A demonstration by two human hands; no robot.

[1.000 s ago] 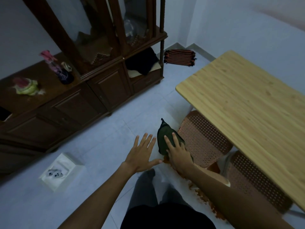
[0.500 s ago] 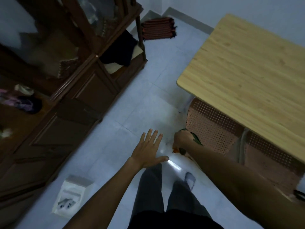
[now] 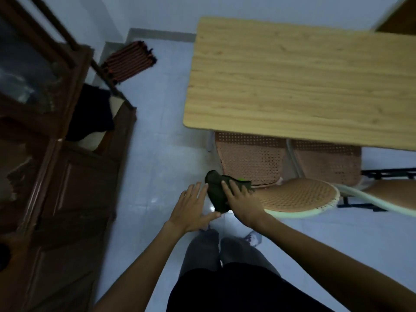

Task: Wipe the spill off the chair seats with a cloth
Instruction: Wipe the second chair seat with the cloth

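A dark green cloth (image 3: 216, 190) lies over the left edge of a round brown woven chair seat (image 3: 299, 194) with a pale rim. My right hand (image 3: 243, 204) presses flat on the cloth, fingers spread over it. Just left of the cloth, my left hand (image 3: 191, 210) is open with fingers apart over the floor, its fingertips at the cloth's edge. A second seat (image 3: 394, 191) shows at the far right. I see no spill on the visible part of either seat.
The two perforated chair backs (image 3: 249, 161) sit tucked under a light wooden table (image 3: 292, 82). A dark wooden cabinet (image 3: 56, 176) fills the left side. A striped mat (image 3: 128, 61) lies in the far corner. My legs (image 3: 225, 255) stand on the pale tiled floor.
The view has swung right and down. My right hand went from a bunched grip on the cloth to pressing it flat at the seat's left edge. My left hand stayed open beside it.
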